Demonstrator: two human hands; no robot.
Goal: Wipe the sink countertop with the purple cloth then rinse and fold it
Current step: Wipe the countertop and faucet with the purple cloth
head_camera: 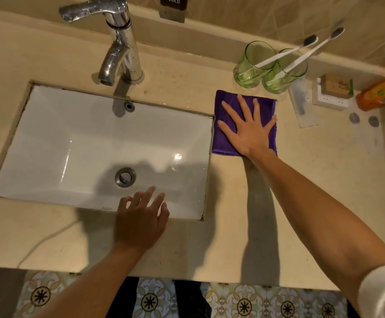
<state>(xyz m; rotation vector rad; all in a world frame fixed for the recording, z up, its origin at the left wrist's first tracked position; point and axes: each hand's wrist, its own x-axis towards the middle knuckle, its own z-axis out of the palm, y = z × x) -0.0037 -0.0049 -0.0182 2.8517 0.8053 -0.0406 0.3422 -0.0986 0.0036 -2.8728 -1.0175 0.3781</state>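
The purple cloth (227,143) lies folded flat on the beige countertop (313,180), just right of the white sink basin (83,138). My right hand (249,129) presses down on the cloth with fingers spread wide. My left hand (141,219) hovers over the basin's front rim, fingers apart and holding nothing. The chrome tap (120,42) stands behind the basin; no water runs from it.
Two green glasses (253,65) (283,72) with toothbrushes stand behind the cloth. To the right are a wrapped item (301,104), a soap on a white dish (332,92), an orange box (379,92) and two small grey caps (354,117). The counter's front edge is near me.
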